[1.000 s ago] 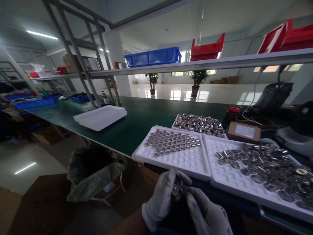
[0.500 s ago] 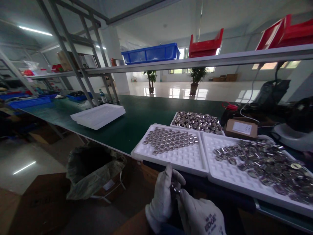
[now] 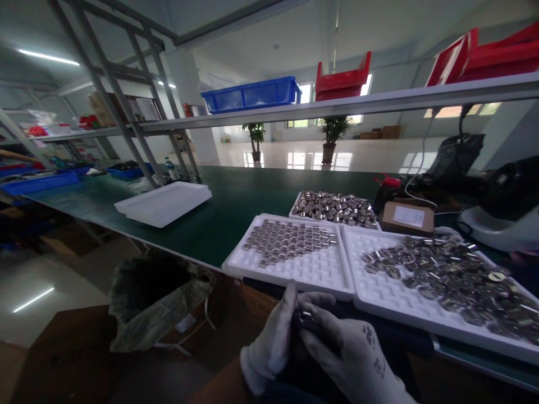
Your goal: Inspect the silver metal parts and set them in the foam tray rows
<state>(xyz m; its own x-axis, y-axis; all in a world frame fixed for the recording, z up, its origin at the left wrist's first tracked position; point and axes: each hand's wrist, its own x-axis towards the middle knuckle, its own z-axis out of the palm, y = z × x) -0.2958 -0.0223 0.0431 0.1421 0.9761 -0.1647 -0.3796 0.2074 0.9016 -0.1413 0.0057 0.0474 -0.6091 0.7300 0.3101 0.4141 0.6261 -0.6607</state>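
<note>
My left hand [image 3: 273, 336] and my right hand [image 3: 351, 342], both in white gloves, meet in front of the near edge of the bench. Between them is a small shiny metal cylinder [image 3: 306, 316], partly covered by the fingers. The right thumb and fingers pinch it, and the left hand closes around its other side. Just beyond my hands lies a white moulded tray [image 3: 328, 276] with metal cylinders [image 3: 286, 241] set in slanting rows. To its right, a second white tray [image 3: 379, 297] bears a loose heap of similar cylinders [image 3: 455, 280].
A third tray of piled cylinders [image 3: 334, 207] stands behind, near a small cardboard box [image 3: 407, 217]. Stacked white trays [image 3: 164, 205] lie on the green bench to the left. A lined bin [image 3: 158, 303] stands below. The shelf overhead holds blue [image 3: 252, 95] and red bins [image 3: 343, 81].
My right hand has turned and shifted its fingers over the metal cylinder, which stays between both hands. The whole view has moved slightly.
</note>
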